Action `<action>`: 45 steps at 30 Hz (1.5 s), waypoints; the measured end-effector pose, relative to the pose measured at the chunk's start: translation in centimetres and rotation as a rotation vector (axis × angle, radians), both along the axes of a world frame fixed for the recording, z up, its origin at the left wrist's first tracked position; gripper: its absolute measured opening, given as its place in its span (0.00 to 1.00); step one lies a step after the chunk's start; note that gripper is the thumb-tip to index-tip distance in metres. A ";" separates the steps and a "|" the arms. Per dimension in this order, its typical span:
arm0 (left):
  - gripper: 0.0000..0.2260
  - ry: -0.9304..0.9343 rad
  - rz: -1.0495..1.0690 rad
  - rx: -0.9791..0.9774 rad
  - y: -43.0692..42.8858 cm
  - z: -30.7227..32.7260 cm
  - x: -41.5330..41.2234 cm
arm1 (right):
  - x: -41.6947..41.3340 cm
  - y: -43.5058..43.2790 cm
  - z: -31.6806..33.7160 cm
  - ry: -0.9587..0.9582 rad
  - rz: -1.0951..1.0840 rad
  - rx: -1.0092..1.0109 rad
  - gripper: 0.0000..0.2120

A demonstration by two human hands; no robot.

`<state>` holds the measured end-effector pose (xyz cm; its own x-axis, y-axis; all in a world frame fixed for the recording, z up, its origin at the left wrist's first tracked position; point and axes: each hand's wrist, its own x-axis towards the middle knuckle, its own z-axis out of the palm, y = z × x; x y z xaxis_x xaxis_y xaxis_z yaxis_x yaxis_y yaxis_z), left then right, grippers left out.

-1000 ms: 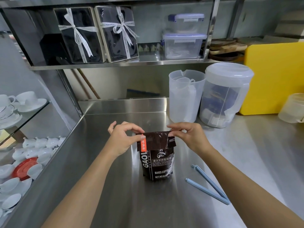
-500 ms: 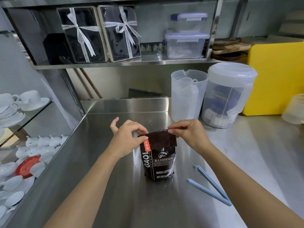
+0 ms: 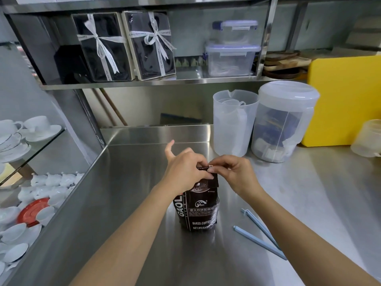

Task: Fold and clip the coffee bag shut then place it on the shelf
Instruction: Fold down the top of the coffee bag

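A dark brown coffee bag (image 3: 199, 211) with white lettering stands upright on the steel counter (image 3: 127, 203). My left hand (image 3: 183, 172) covers the bag's top left part and pinches its folded top edge. My right hand (image 3: 235, 174) pinches the same edge from the right, fingertips almost touching the left hand's. A light blue bag clip (image 3: 260, 236) lies open in a V on the counter, right of the bag and partly behind my right forearm. The steel shelf (image 3: 185, 80) runs above the counter at the back.
On the shelf stand two ribboned black gift boxes (image 3: 123, 46) and stacked clear lidded tubs (image 3: 233, 58). Two translucent plastic jugs (image 3: 284, 122) and a yellow board (image 3: 346, 100) stand at the back right. White cups and saucers (image 3: 24, 203) fill the glass shelves on the left.
Both hands have slid together along the bag's top, from its two corners to the middle. The folded flap now lies lower over the bag's front.
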<state>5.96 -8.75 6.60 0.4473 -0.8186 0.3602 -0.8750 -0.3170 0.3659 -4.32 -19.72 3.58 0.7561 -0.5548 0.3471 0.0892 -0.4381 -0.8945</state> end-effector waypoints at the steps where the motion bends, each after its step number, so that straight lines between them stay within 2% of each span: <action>1: 0.08 0.016 0.005 -0.003 -0.1 0.0 0.0 | -0.2 -0.1 0.0 0.003 0.007 0.040 0.12; 6: 0.08 0.014 0.035 -0.011 -0.2 -0.3 0.1 | -1.6 -0.9 -0.3 0.062 0.103 0.123 0.05; 10: 0.09 0.012 0.019 -0.013 -0.4 -0.5 -0.1 | -1.5 -0.8 -0.9 0.054 0.042 0.143 0.01; 13: 0.08 0.027 0.010 -0.012 -0.2 -0.5 -0.1 | -1.1 -0.7 -1.2 0.038 0.028 0.140 0.03; 19: 0.08 0.061 0.019 -0.001 0.2 -0.5 0.2 | -0.6 -0.4 -1.0 0.023 0.062 0.176 0.01; 25: 0.08 0.076 0.026 -0.027 0.0 -0.8 0.0 | -0.8 -0.5 0.1 0.054 0.118 0.083 0.08; 32: 0.09 -0.016 0.020 -0.049 0.1 -0.8 -0.9 | -0.7 -0.5 0.2 0.069 0.060 -0.074 0.02; 36: 0.16 -0.083 -0.019 0.009 1.5 -0.6 -0.7 | -0.7 -0.2 -0.2 0.063 -0.046 -0.166 0.03; 38: 0.16 -0.045 0.050 -0.012 2.6 -0.8 0.5 | -0.8 -0.3 -0.4 0.041 -0.084 -0.143 0.03; 40: 0.14 0.076 0.117 -0.018 3.9 -0.7 1.7 | -0.8 -0.4 -0.4 0.025 -0.110 -0.094 0.05; 43: 0.10 0.226 0.138 -0.009 5.0 -1.0 2.6 | -0.4 -0.3 -0.5 0.039 -0.118 -0.054 0.12; 45: 0.09 0.275 0.193 -0.072 4.8 -1.6 2.7 | -0.1 0.0 -0.5 0.044 -0.114 -0.054 0.15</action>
<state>8.63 -3.90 4.97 0.6801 -0.6860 0.2587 -0.6667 -0.4318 0.6076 -4.38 -19.69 3.09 0.7047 -0.6191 0.3466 -0.0027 -0.4909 -0.8712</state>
